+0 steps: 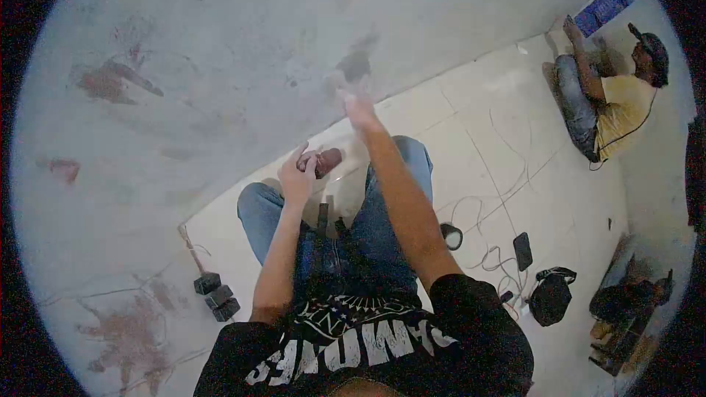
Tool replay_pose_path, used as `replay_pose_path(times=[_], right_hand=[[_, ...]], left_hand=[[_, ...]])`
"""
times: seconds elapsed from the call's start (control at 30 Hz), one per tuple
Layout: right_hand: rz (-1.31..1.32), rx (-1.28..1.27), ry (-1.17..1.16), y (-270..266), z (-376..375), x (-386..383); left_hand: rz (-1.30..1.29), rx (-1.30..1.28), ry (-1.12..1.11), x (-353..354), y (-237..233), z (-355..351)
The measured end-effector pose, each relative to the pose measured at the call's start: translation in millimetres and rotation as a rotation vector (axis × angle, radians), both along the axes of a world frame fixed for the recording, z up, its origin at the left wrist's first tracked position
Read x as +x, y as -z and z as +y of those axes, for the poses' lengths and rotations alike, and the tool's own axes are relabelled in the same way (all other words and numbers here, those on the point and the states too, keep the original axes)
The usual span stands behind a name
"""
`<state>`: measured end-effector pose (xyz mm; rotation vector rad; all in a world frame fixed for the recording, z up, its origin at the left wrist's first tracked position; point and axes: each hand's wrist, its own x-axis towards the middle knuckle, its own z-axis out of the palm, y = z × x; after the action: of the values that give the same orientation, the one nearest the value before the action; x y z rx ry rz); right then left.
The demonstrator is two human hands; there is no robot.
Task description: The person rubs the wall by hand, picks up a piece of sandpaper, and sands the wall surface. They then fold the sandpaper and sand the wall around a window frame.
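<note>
Before a grey, smeared wall [243,40], you sit with jeans-clad knees [413,158] bent apart, a reddish-brown lump [330,161] between them at your left hand [296,182]. One finger of that hand juts out on its own, while others bend against the lump; how firmly they press cannot be told. Your right hand [359,112] reaches past the right knee to the foot of the wall, near a dark patch [355,65]; blur hides whether its fingers are spread or together, and whether they touch the surface. Brownish stains [129,338] mark the wall to your left, and a cluster of dark blocks [218,297] stands near your left elbow. Across the pale tiled floor [471,95] to your right, thin cables [494,254] trail near a phone [522,251] and a black bag [550,298]. Well apart, at far right, a person in a yellow top and dark cap [621,106] sits near a blue poster [609,6], one arm raised toward the wall.
</note>
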<state>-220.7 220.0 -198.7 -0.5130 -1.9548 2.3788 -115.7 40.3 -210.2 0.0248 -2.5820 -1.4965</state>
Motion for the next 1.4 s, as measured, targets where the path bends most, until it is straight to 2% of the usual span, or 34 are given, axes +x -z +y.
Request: replay_pose_path(times=[0.1, 0.13, 0.17, 0.23, 0.27, 0.37, 0.4, 0.5, 0.53, 0.57, 0.6, 0.7, 0.73, 0.8, 0.83, 0.93, 1.03, 1.07, 1.17, 1.2, 1.27, 1.3, 1.37, 1.4], right_hand=[[-0.019, -0.053, -0.001, -6, -5, -21], [-0.076, 0.003, 0.008, 7, -10, -33], [-0.131, 0.060, 0.017, 31, -16, -48], [-0.146, 0.084, 0.025, 28, -24, -60], [-0.103, 0.051, 0.024, 27, -28, -60], [0.006, -0.050, 0.027, 8, -38, -41], [0.010, -0.034, 0.049, 7, -40, -38], [-0.030, 0.113, 0.148, 4, -48, -37], [0.006, 0.108, 0.176, 27, -50, -45], [0.048, 0.101, 0.205, 72, -51, -60], [0.041, 0.107, 0.211, 72, -51, -65], [-0.088, 0.163, 0.165, 19, -41, -38], [0.033, -0.020, 0.146, 25, -41, -34], [0.261, -0.387, 0.059, 70, -46, -46], [0.247, -0.400, 0.032, 69, -47, -51], [0.055, -0.275, 0.072, 38, -50, -47], [0.004, -0.228, 0.136, 17, -51, -42], [-0.001, -0.219, 0.160, 8, -51, -40], [-0.104, -0.152, 0.138, -29, -48, -36], [-0.190, -0.094, 0.080, -43, -45, -34], [-0.110, -0.152, 0.054, -11, -43, -48], [-0.074, -0.174, 0.044, 15, -41, -53], [0.000, -0.006, 0.211, 57, -44, -70], [0.033, -0.001, 0.232, 55, -49, -64]], left_hand=[[-0.220, -0.019, 0.079, 2, 9, -13], [-0.059, -0.199, 0.112, 10, -27, -5], [-0.062, -0.127, 0.096, 10, -20, -7], [-0.074, 0.015, 0.063, 9, -16, -7], [-0.110, -0.091, 0.079, 11, -15, -11], [-0.117, -0.037, 0.064, 17, -23, -11], [-0.142, -0.127, 0.057, 20, -34, -9], [-0.177, -0.058, 0.078, 16, -26, -13], [-0.166, -0.067, 0.084, 17, -31, -13], [-0.149, -0.078, 0.089, 18, -38, -12], [-0.129, -0.088, 0.094, 18, -44, -14], [-0.124, 0.019, 0.055, 14, -19, -25], [-0.139, -0.122, 0.057, 16, -36, -21], [-0.206, -0.054, 0.065, 17, -23, -18], [-0.237, -0.020, 0.053, 19, -20, -20], [-0.041, -0.177, 0.060, 28, -37, -17], [-0.119, -0.092, 0.014, 27, -30, -24], [0.005, 0.088, 0.016, 27, -20, -25], [-0.108, 0.167, -0.003, 24, -12, -30], [-0.133, 0.091, -0.018, 26, -24, -31], [-0.193, -0.063, -0.026, 33, -59, -28], [-0.147, -0.002, -0.009, 34, -49, -28], [-0.036, 0.116, 0.014, 28, -32, -32], [-0.096, 0.181, 0.019, 32, -54, -33]])
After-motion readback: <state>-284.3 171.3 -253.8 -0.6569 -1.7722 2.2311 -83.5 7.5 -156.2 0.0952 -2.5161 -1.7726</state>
